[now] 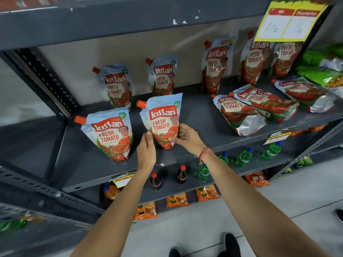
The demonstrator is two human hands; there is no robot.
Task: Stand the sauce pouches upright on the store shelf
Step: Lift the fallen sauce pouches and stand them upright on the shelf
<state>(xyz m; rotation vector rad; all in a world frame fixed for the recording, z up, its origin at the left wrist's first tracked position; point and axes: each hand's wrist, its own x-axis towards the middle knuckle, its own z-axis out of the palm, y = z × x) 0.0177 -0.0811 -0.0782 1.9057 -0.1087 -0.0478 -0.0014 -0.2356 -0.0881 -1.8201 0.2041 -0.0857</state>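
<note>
- Two hands on the front-centre pouch [161,123], which stands on the shelf [194,115] near the front edge.
- Left hand [146,148]: straight fingers press its lower left side. Right hand [187,135]: pinches the lower right, thumb in front.
- Judged soft, floppy and bottom-heavy; hold low, both sides.
- Long axis near vertical; cap [141,104] at top left, label towards me.

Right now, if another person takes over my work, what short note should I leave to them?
Left hand: flat against the left side of the middle front pouch.
Right hand: pinches its lower right part.
This pouch stands on the shelf, not yet released.
Done: the other standing pouches, left and behind.
Left to do: three lying pouches on the right.
</note>
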